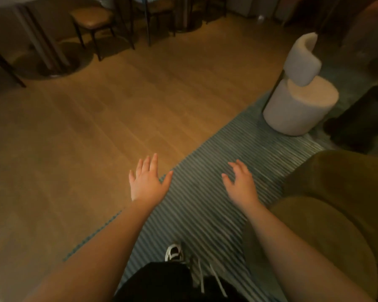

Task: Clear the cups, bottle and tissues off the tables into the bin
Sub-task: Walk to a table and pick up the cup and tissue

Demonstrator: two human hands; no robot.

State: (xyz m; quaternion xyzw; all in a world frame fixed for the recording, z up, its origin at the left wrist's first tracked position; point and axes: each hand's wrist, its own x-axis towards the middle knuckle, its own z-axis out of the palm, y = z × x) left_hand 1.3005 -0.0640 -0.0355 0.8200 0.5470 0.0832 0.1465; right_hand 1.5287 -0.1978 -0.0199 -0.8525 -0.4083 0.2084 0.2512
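Looking down: both bare arms reach forward over the floor, palms down, nothing in either hand
Table (34, 35): upper left of the frame, only a pale leg and round dark base show clearly, the top is cut off by the edge
Brown chair (92, 18): top of the frame, just right of the table, padded seat on thin dark legs
Wood floor (96, 118): fills the left and centre, bare planks running diagonally
Left hand (147, 182): lower centre, fingers spread flat and straight, thumb out to the right, held over the line where wood meets rug
Shoe (174, 252): bottom centre, white laces, on the rug between the two arms, above dark clothing at the bottom edge
Striped rug (205, 192): blue-grey, runs from bottom centre up to the right
Right hand (240, 184): right of the left hand and well apart from it, open with fingers loosely curled, over the rug
White stool (299, 101): upper right, round and fuzzy with a curved back, standing on the rug
Green seat (336, 203): lower right, rounded cushion beside the right forearm
Cups, bottle, tissues, bin: cannot tell where any of them are from this view
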